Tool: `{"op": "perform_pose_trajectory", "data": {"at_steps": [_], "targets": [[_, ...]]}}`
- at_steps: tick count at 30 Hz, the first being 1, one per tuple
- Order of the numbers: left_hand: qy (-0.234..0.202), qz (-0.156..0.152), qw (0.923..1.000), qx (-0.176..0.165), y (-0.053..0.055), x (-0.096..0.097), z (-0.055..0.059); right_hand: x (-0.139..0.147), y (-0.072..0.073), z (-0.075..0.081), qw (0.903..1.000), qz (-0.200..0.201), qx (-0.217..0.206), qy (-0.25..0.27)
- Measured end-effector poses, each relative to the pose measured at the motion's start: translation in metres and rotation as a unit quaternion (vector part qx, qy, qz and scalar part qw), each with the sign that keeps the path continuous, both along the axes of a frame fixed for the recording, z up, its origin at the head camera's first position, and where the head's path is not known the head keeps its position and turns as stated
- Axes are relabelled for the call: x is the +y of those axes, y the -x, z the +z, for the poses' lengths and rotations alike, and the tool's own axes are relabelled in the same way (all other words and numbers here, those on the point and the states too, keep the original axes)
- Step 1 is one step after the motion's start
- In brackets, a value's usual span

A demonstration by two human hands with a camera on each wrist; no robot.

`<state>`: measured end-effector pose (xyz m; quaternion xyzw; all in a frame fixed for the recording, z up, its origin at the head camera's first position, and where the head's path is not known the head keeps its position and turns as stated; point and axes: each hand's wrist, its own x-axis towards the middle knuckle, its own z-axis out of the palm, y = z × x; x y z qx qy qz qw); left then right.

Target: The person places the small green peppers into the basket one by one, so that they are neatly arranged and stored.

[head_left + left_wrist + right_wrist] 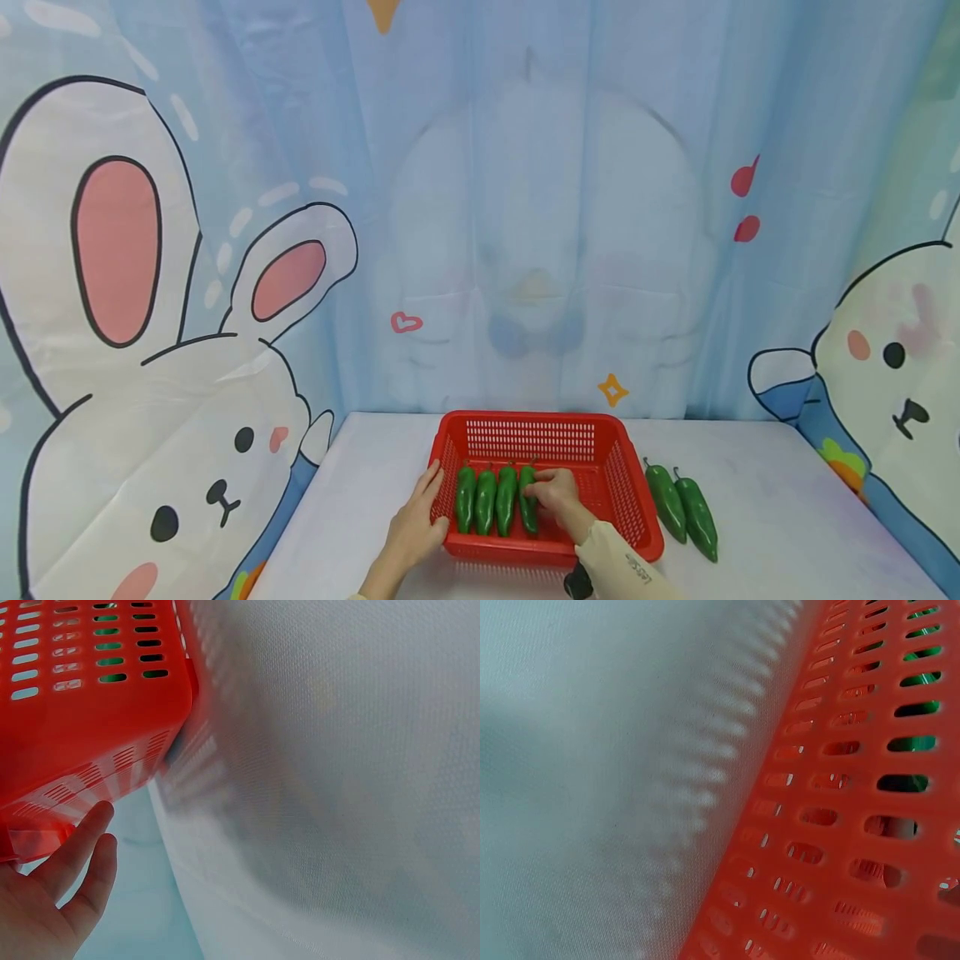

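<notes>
Several green chili peppers [485, 502] lie side by side in a red plastic basket [525, 546]. Inside it, my right hand [558, 493] pinches the rightmost pepper [528, 500] of that row, which points lengthwise like the others. Along the basket's left side rests my left hand [417, 518], fingers fairly straight against the outside and thumb near the front corner. The left wrist view shows fingers [90, 877] of that hand by the slotted wall [90, 742]. From the right wrist, only the basket's slotted side [840, 787] shows, with green behind it; the hand is hidden there.
Two more green peppers [682, 510] lie on the white table [780, 500] just right of the basket. Behind the table's far edge hangs a blue curtain [540, 208] printed with cartoon rabbits.
</notes>
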<state>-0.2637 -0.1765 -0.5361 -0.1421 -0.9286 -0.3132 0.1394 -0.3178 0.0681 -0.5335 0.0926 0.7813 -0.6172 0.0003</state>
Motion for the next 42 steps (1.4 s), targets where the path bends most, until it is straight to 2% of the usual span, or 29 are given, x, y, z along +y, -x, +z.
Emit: {"op": "perform_pose_trajectory", "data": {"at_steps": [9, 16, 23, 31, 42], "targets": [[0.000, 0.000, 1.0000, 0.000, 0.000, 0.000, -0.002, 0.001, 0.000, 0.002, 0.9999, -0.008, 0.000, -0.010], [-0.004, 0.001, 1.0000, 0.000, 0.000, 0.000, -0.002, 0.003, -0.001, 0.015, 0.9996, 0.006, 0.010, -0.028], [-0.011, 0.003, 0.9999, -0.005, -0.001, 0.001, 0.001, 0.005, -0.002, 0.032, 0.9990, 0.030, 0.033, -0.002], [-0.014, 0.000, 0.9998, -0.014, -0.003, 0.002, 0.001, 0.018, -0.006, 0.040, 0.9981, 0.042, 0.036, 0.027], [-0.009, 0.001, 0.9998, -0.020, -0.006, 0.002, 0.004, 0.044, -0.013, 0.054, 0.9973, 0.052, 0.042, 0.031]]}}
